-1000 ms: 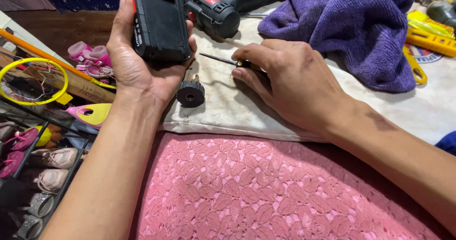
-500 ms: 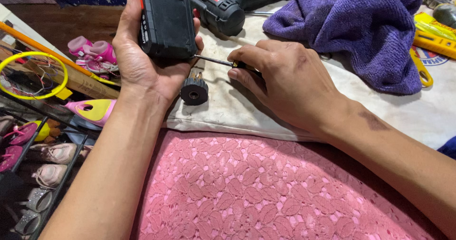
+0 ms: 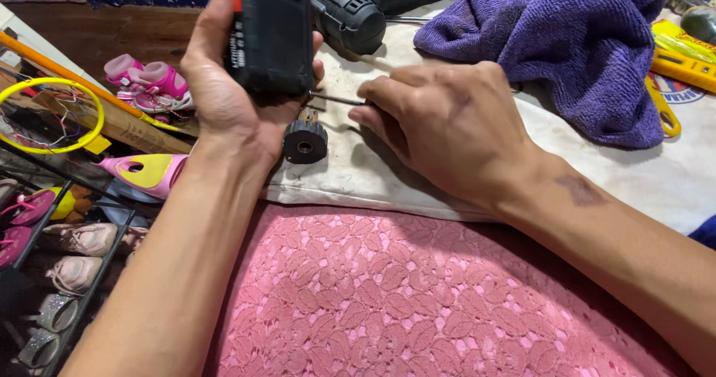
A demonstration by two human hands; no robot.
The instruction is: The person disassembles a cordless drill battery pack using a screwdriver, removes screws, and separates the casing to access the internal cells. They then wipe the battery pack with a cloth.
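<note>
Battery pack (image 3: 270, 34), black, block-shaped with a red edge: held upright at far left of centre, above the worktop (image 3: 671, 183).
Left hand (image 3: 224, 93): closed around the pack from behind, thumb side at its left, fingertips showing at its right edge.
Right hand (image 3: 447, 123): fingers pinched shut on a thin metal rod (image 3: 335, 99), whose tip reaches the lower right corner of the pack; the handle is hidden in the fist.
Black round part (image 3: 304, 140), ribbed, with a centre hole: lying on the pale cloth (image 3: 358, 176) just below the pack, near the left wrist.
Cordless drill (image 3: 373, 4), black and red: lying far, behind the pack.
Purple towel (image 3: 567, 56): bunched at far right, beyond the right hand.
Yellow tools (image 3: 682, 56): far right edge, partly under the towel.
Pink lace cloth (image 3: 418, 302): near, beneath both forearms.
Shoe rack (image 3: 67, 265) with pink sandals and shoes: low at left, off the worktop.
</note>
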